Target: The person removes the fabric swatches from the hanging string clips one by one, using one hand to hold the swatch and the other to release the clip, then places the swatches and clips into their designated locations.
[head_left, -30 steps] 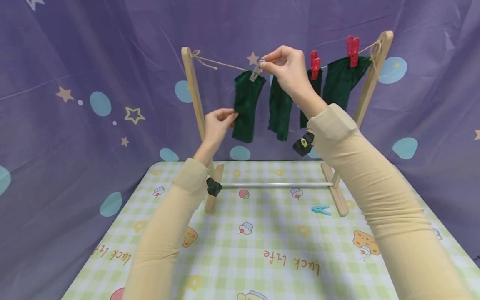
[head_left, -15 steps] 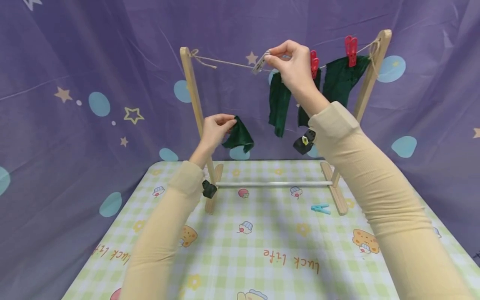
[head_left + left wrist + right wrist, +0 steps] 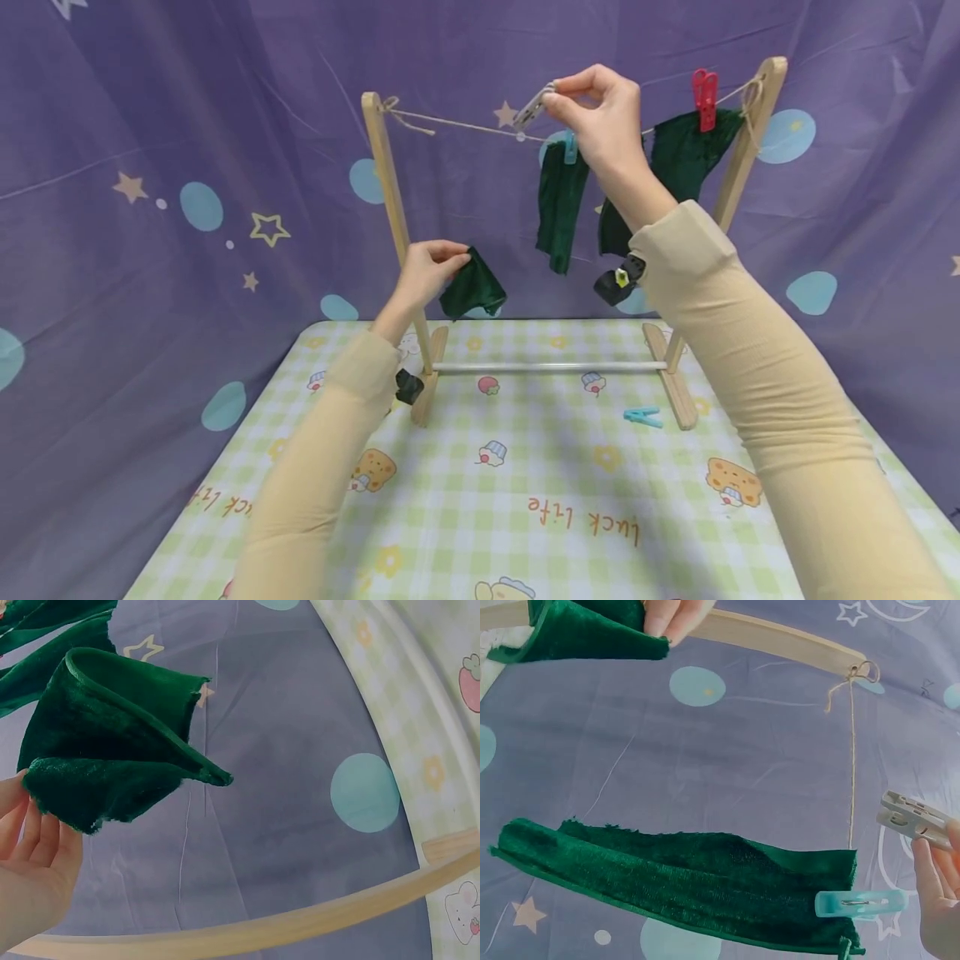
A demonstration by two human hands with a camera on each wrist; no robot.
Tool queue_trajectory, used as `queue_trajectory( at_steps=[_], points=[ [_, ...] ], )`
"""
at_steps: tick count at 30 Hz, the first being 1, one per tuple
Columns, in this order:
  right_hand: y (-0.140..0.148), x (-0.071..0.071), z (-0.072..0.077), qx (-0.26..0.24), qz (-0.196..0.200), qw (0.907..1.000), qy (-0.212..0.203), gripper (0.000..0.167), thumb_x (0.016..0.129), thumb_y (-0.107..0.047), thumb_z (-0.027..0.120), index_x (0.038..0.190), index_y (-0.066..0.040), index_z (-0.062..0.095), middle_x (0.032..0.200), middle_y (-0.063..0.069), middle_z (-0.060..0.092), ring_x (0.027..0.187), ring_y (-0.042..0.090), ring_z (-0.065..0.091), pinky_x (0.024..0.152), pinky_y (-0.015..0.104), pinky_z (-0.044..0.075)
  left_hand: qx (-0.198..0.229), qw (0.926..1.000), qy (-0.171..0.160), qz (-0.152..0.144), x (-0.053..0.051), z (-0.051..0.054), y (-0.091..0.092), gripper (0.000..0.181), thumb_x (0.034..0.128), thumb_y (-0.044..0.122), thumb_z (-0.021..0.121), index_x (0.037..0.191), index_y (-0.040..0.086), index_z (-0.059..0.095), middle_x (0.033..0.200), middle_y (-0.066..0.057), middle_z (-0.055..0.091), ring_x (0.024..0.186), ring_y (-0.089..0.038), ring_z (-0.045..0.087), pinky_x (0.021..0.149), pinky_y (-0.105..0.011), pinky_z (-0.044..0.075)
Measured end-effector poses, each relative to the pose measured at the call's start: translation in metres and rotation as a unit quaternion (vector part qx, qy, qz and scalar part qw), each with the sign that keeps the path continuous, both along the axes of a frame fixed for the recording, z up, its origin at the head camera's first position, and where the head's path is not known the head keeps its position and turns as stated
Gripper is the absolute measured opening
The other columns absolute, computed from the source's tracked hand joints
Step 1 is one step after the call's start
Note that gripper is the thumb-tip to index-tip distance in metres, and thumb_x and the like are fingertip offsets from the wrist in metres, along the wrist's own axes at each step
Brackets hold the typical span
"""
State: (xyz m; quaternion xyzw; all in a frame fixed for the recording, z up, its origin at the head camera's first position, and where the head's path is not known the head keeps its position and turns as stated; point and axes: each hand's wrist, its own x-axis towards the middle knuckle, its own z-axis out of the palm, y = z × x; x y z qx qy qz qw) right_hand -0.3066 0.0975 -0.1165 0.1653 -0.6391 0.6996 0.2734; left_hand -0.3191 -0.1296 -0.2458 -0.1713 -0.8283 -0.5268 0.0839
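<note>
Between thumb and fingers my left hand (image 3: 423,279) pinches the edge of a green cloth (image 3: 474,287), which hangs folded below the line, off the string (image 3: 465,126). In the left wrist view the same cloth (image 3: 112,727) droops from the fingertips. My right hand (image 3: 607,125) pinches a grey clothespin (image 3: 534,106) just above the string; the right wrist view shows this clothespin (image 3: 915,815) with nothing in its jaws. Beside it, a blue clothespin (image 3: 861,903) holds another green cloth (image 3: 682,877) on the string.
A wooden rack (image 3: 386,179) carries the string, with a white bar (image 3: 547,367) low between its feet. Farther right, a red clothespin (image 3: 706,100) holds a green cloth (image 3: 682,158), and another hangs partly behind my right hand. A loose blue clothespin (image 3: 642,417) lies on the checkered tablecloth (image 3: 525,467).
The green cloth has come off the string and swung down, folded, in my left hand, which has moved slightly down and left. My right hand has lifted the grey clothespin up and right, away from the cloth.
</note>
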Motion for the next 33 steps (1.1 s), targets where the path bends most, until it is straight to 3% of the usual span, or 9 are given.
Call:
queue_trajectory(
  at_steps=[11,16,24,33],
  points=[
    [0.017,0.014,-0.012,-0.011,0.036,0.9992,0.011,0.011,0.071,-0.001,0.071,0.079,-0.003,0.064,0.081,0.005,0.063,0.073,0.015,0.060,0.074,0.022,0.050,-0.050,0.9984,-0.023,-0.013,0.009,-0.006,-0.011,0.025,0.0865,0.016,0.058,0.105,0.001,0.064,0.102,-0.016,0.063,0.071,-0.010,0.055,0.063,-0.019,0.046],
    [0.022,0.020,-0.021,-0.004,0.040,0.9992,0.001,0.014,0.070,-0.002,0.073,0.081,-0.004,0.065,0.080,0.004,0.063,0.076,0.013,0.059,0.073,0.020,0.049,-0.061,0.9974,-0.037,-0.011,0.014,-0.009,-0.016,0.025,0.0865,0.016,0.058,0.107,0.002,0.064,0.103,-0.014,0.063,0.071,-0.010,0.054,0.062,-0.021,0.046],
    [0.028,0.031,-0.038,-0.001,0.053,0.9983,-0.024,0.023,0.067,-0.002,0.075,0.088,-0.001,0.065,0.081,0.004,0.064,0.080,0.013,0.062,0.077,0.021,0.049,-0.063,0.9955,-0.069,-0.016,0.024,-0.015,-0.025,0.026,0.0867,0.017,0.058,0.109,0.003,0.063,0.108,-0.013,0.061,0.084,-0.018,0.058,0.070,-0.026,0.049],
    [0.039,0.044,-0.068,0.082,0.031,0.9937,-0.069,0.025,0.071,-0.008,0.074,0.094,-0.006,0.064,0.090,-0.001,0.064,0.083,0.008,0.062,0.074,0.018,0.049,-0.068,0.9943,-0.078,-0.025,0.034,-0.030,-0.041,0.027,0.0868,0.015,0.058,0.108,0.000,0.062,0.107,-0.017,0.061,0.070,-0.007,0.057,0.070,-0.033,0.051]
  ],
)
